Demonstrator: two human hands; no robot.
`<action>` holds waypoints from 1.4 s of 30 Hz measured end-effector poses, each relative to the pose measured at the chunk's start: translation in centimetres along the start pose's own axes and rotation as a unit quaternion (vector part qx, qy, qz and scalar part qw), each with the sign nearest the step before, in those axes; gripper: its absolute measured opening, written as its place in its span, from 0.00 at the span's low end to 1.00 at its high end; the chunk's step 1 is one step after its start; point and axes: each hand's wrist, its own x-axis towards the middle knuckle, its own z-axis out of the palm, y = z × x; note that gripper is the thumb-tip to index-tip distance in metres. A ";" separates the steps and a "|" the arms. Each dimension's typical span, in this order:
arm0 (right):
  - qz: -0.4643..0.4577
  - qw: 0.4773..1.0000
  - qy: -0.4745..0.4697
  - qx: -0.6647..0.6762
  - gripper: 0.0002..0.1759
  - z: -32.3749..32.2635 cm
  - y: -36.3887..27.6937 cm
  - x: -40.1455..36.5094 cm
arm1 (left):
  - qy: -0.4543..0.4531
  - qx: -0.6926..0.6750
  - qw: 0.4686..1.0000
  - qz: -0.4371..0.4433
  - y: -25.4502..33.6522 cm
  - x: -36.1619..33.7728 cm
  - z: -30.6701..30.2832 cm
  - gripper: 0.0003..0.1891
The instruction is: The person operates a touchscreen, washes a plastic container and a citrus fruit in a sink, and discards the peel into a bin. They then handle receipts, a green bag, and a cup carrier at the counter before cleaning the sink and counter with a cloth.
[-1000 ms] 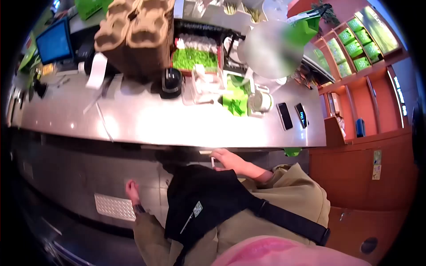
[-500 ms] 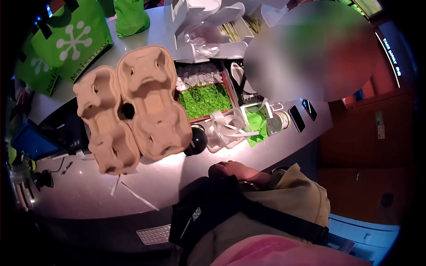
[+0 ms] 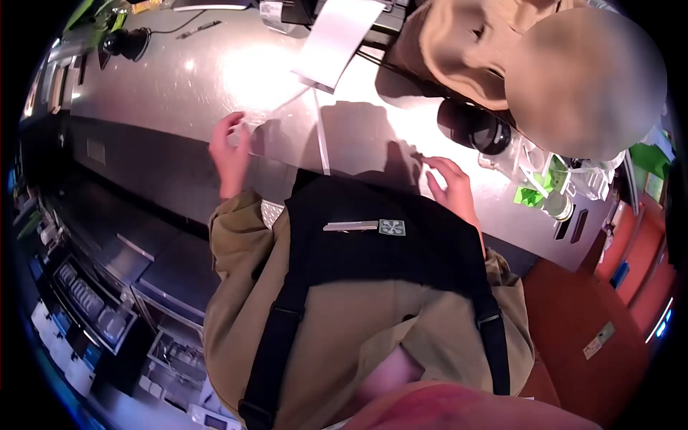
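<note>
At the counter's front edge, my left hand (image 3: 231, 154) is raised with its fingers apart and curved, holding nothing. My right hand (image 3: 448, 181) hovers over the counter (image 3: 179, 79) on the other side of my black apron (image 3: 380, 251), thumb and fingers apart and nothing in them. Between and beyond the hands, a white paper slip (image 3: 337, 43) hangs from a black device, and a thin white strip (image 3: 321, 136) lies on the counter. The black round object (image 3: 476, 127) is beyond my right hand.
Cardboard cup carriers (image 3: 466, 50) stand at the upper right. Clear plastic items, a green packet (image 3: 530, 195) and a small jar (image 3: 557, 206) are at the right. A pen (image 3: 199, 29) lies at the upper left. Shelves and a sink area (image 3: 179, 355) are at the lower left.
The view has swung left and down, so the cup carriers now sit at the upper right. Both hands are now visible and apart; earlier only one showed clearly, near the counter edge.
</note>
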 end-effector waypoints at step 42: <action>0.033 0.995 0.089 -0.004 0.24 9.4 -19.8 29.0 | -0.274 -0.110 0.952 -0.082 -9.9 11.3 -3.4 0.12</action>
